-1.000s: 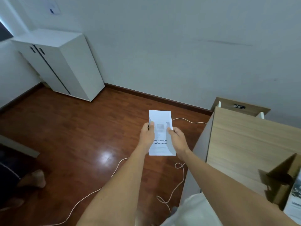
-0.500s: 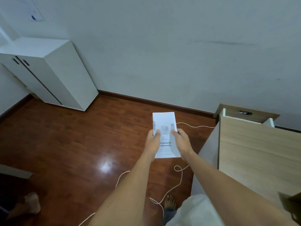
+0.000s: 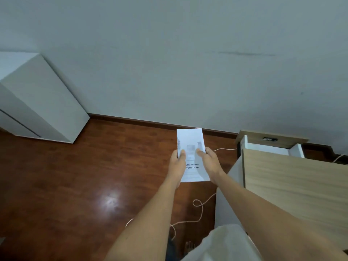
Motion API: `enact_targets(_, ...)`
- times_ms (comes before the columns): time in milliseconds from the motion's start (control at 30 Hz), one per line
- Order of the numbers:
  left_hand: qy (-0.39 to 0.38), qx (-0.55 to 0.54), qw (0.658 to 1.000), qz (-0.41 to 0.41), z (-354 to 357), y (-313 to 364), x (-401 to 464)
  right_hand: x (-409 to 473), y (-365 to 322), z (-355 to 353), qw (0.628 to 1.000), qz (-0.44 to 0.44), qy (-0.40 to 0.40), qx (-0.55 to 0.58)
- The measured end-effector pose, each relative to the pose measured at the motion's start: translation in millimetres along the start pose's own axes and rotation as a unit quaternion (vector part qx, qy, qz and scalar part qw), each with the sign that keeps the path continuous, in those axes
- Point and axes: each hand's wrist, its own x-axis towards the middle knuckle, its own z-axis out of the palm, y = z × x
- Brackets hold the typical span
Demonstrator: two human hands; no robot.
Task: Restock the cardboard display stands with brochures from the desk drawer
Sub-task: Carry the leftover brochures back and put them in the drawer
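I hold a white brochure (image 3: pixel 191 142) with dark printed text out in front of me, above the wooden floor. My left hand (image 3: pixel 177 163) grips its left edge, thumb on the front. On the other side my right hand (image 3: pixel 209 161) grips the right edge in the same way. The light wooden desk (image 3: pixel 293 185) stands to my right, and its white drawer (image 3: pixel 271 146) is pulled open at the far end. No cardboard display stand is in view.
A white cabinet (image 3: pixel 37 102) stands against the wall at the left. A thin white cable (image 3: pixel 197 204) loops over the red-brown floor beside the desk. The grey wall fills the upper view. My foot (image 3: pixel 189 246) shows near the bottom.
My view has swung right and up: the cabinet slid left, and the cardboard stand at the lower right has left the view. Both hands keep their hold on the brochure.
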Motion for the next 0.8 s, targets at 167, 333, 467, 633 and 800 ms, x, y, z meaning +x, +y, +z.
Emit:
enact_targets(167,-0.033,0.026,0.999,0.03,9,35,56,46,-27,6,0.999,-0.024,0.036,0.009)
enact_targets(333,-0.074,0.043,0.995,0.061,16,78,127,103,-63,14,0.997,-0.042,0.057,-0.004)
enact_targets(467,-0.111,0.039,0.991,0.067,22,111,182,150,-93,25,0.994,-0.045,0.098,0.026)
enact_targets(633,-0.145,0.075,0.984,0.07,30,145,240,200,-118,30,0.99,-0.043,0.126,0.047)
enact_targets(800,-0.199,0.101,0.972,0.069,70,169,290,247,-138,5,0.984,-0.04,0.161,0.057)
